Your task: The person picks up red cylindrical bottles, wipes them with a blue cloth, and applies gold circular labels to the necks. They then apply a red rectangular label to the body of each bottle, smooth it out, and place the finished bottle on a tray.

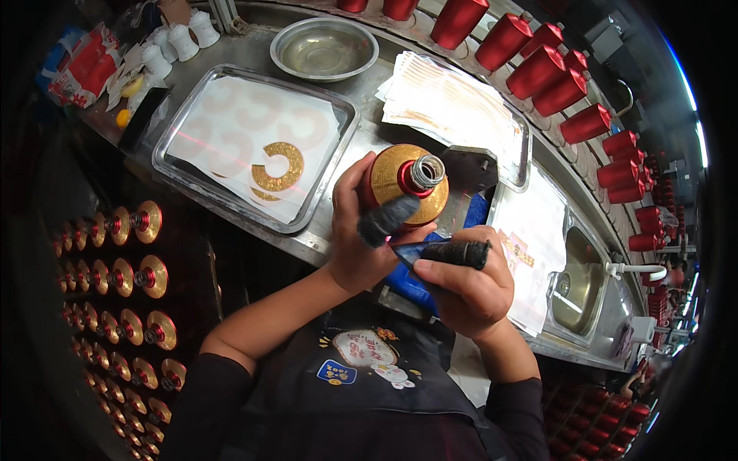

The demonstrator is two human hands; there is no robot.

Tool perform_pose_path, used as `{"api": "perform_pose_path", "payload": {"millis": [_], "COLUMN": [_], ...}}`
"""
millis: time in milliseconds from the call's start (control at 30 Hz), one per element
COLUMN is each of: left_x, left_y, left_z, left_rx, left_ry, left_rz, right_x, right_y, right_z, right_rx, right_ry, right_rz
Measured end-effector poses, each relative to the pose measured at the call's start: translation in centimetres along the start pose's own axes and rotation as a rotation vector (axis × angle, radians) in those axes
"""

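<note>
The left hand (pixel 355 244) wraps the red-and-gold bottle (pixel 387 183); on its near side, the right hand (pixel 478 286) pinches what may be a blue scraper (pixel 410 252). Steady support, light pressure should serve best.

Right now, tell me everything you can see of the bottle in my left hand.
The bottle has a glossy red body, mostly hidden, and a shiny, patterned gold shoulder around a red collar. Its uncapped neck looks like clear threaded glass. It is tilted, mouth angled up toward the camera. Your left hand grips it, and a black covering on one digit crosses in front of the gold. Its base is out of sight.
</note>
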State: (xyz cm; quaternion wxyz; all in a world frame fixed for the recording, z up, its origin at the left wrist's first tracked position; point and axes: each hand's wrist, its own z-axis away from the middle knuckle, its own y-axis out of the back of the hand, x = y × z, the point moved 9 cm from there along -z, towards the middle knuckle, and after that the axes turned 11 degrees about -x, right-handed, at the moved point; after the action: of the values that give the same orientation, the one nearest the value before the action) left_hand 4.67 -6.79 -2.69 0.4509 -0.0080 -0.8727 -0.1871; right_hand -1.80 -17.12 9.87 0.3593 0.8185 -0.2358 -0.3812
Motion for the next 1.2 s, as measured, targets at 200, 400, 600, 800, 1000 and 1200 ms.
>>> {"api": "perform_pose_path", "payload": {"millis": [200, 400, 600, 800, 1000, 1200], "left_x": [-4.5, -6.2, -2.2, -3.0, -3.6, -2.7], "left_y": [-0.2, 0.7, 2.6, -7.4, -8.5, -8.4], "left_z": [-0.9, -2.1, -7.2, -4.9, -3.8, -5.0], "left_rx": [-0.202, -0.482, -0.355, -0.832, -0.947, -0.842], "left_ry": [0.173, 0.346, 0.344, 0.646, 0.649, 0.589], "left_rz": [0.483, 0.049, 0.261, 0.213, -0.039, -0.148], "right_x": [1.3, 3.8, 9.6, 9.4, 11.0, 12.7], "right_y": [-1.3, -1.0, -1.5, -3.8, -5.8, -7.2], "right_z": [-1.6, -0.3, 9.2, 13.8, 15.8, 16.5], "right_rx": [0.031, 0.025, 0.288, -0.053, 0.085, 0.105], "right_ry": [0.113, -0.115, -0.922, -1.049, -1.059, -1.032], "right_rz": [0.103, 0.002, -0.926, -0.483, -0.723, -0.806]}}
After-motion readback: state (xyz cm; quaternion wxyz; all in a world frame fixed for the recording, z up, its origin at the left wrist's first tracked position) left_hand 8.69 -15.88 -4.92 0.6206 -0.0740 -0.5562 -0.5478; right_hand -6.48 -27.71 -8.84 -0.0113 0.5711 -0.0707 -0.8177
